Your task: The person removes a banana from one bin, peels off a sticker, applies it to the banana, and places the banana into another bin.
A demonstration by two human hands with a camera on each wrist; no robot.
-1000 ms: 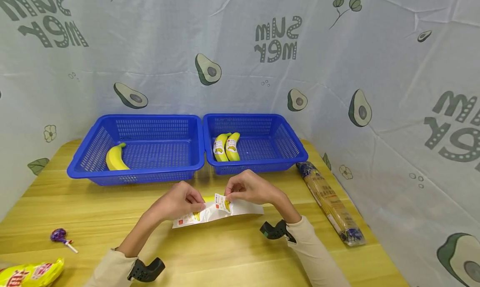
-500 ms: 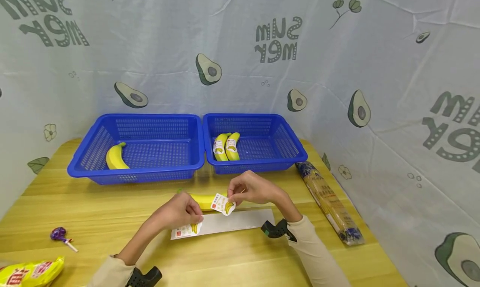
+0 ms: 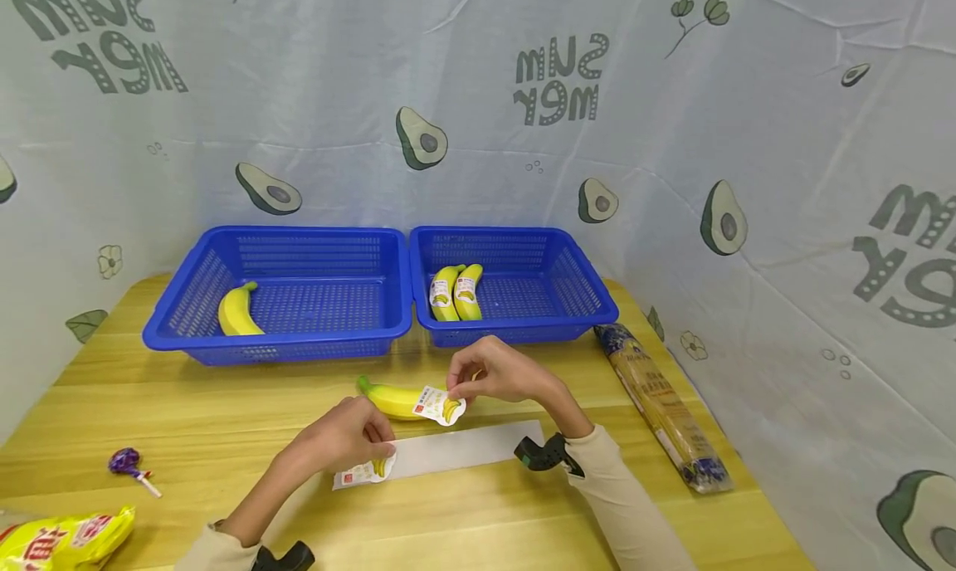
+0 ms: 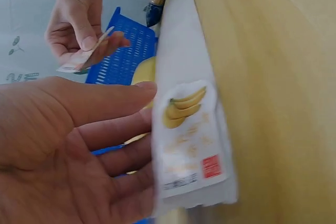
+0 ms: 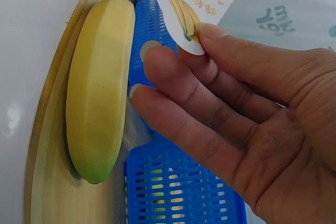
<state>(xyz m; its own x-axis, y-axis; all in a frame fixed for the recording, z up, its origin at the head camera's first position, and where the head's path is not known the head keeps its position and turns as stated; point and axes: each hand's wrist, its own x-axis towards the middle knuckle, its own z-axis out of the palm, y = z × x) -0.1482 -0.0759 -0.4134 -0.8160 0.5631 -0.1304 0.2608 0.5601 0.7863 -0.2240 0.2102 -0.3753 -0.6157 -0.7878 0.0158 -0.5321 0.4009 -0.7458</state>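
Right hand (image 3: 499, 375) pinches a sticker (image 3: 439, 405) over the banana (image 3: 393, 400) on the surface (image 3: 224, 438), left hand (image 3: 345, 435) fingers pressing flat on the sticker sheet (image 3: 448, 451).

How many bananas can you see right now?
4: one in the left basket, two labelled ones in the right basket, one on the table by the hands. None seems hidden.

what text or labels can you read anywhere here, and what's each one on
"SUM MER", mirror-reversed: printed on the backdrop cloth, repeated at upper left and right.
Peeled sticker pinched in the right hand: banana drawing, red mark, small print too fine to read.
Sticker on the backing strip under the left hand: same design, blurred.
Stickers on the two basket bananas: too small.
Yellow bag: red print, unreadable.
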